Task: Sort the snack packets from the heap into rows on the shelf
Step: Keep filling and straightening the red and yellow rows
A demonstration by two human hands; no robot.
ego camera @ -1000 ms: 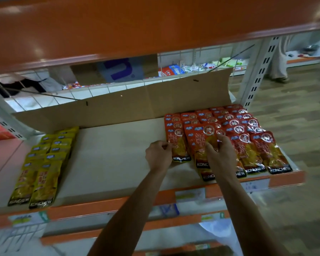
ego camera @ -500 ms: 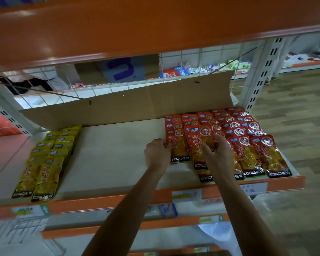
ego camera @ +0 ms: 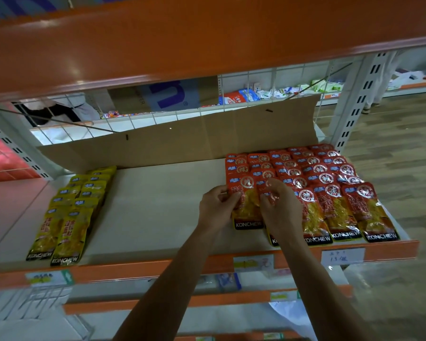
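The left hand (ego camera: 217, 205) pinched the left edge of the front red packet (ego camera: 247, 210), leftmost of the red rows on the shelf (ego camera: 158, 207). The right hand (ego camera: 280, 210), fingers curled, gripped the neighbouring packet (ego camera: 273, 238).

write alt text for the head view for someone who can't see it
A person's left hand and right hand each pinch a front red snack packet in red rows on the right of a shelf. Two rows of yellow snack packets lie at its left; a cardboard sheet stands along the back.
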